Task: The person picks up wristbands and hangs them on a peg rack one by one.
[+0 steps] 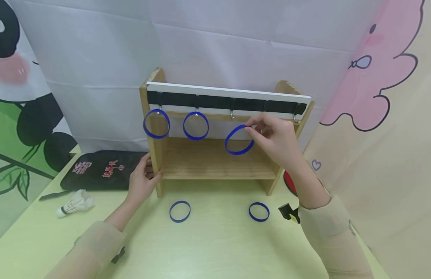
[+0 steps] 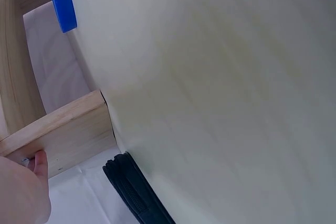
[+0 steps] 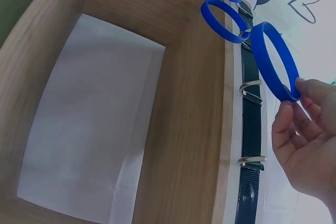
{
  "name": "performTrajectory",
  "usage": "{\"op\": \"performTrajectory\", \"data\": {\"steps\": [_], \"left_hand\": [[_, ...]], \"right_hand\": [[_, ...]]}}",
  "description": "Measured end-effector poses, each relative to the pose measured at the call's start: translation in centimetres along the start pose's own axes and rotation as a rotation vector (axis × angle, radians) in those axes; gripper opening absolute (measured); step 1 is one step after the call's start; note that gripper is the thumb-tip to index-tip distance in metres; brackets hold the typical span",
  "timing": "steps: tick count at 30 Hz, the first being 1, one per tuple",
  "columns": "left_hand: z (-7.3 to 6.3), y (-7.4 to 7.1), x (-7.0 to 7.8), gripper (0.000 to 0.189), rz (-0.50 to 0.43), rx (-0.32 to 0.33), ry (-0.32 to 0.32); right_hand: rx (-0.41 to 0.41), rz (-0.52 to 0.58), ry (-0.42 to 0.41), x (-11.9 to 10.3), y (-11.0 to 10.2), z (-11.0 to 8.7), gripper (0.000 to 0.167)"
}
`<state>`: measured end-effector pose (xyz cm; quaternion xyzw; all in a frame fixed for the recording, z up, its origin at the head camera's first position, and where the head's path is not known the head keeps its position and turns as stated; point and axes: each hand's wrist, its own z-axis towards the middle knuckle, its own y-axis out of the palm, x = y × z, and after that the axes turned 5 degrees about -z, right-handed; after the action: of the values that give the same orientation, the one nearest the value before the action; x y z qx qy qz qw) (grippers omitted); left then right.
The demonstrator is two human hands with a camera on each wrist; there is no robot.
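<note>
While the right hand (image 1: 276, 136) pinches 1 blue ring (image 1: 238, 153) by its rim, 2 hung rings (image 1: 196, 138) sit left of this grip, on hooks (image 1: 232, 116) of the wooden rack (image 1: 215, 168); 2 loose rings (image 1: 179, 221) lie below it, on the table (image 1: 215, 248). Left hand (image 1: 142, 181) clasps the rack's side panel (image 1: 154, 155), beside a black case (image 1: 96, 182).

2 arms (image 1: 309, 186) extended forward: right hand (image 1: 276, 137) raised and pinching, left hand (image 1: 142, 180) lower, gripping.
</note>
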<state>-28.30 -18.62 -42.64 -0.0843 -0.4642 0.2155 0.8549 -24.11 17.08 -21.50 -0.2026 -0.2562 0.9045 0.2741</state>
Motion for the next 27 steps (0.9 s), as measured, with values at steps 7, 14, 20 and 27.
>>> {"op": "performTrajectory", "data": {"steps": [7, 14, 20, 27], "left_hand": [[0.0, -0.1, 0.1, 0.069, 0.012, -0.006, -0.012], [0.0, -0.2, 0.2, 0.069, 0.013, -0.009, -0.024], [0.0, -0.2, 0.2, 0.069, 0.015, -0.008, -0.03], [0.0, -0.1, 0.2, 0.068, 0.002, -0.012, -0.027]], "right_hand": [[0.017, -0.044, 0.05, 0.1, 0.9, 1.7, 0.01], [0.011, -0.059, 0.106, 0.2, 2.2, 2.6, 0.01], [0.037, -0.102, 0.075, 0.1, 3.2, 2.7, 0.009], [0.06, -0.102, 0.037, 0.5, 3.7, 2.4, 0.009]]}}
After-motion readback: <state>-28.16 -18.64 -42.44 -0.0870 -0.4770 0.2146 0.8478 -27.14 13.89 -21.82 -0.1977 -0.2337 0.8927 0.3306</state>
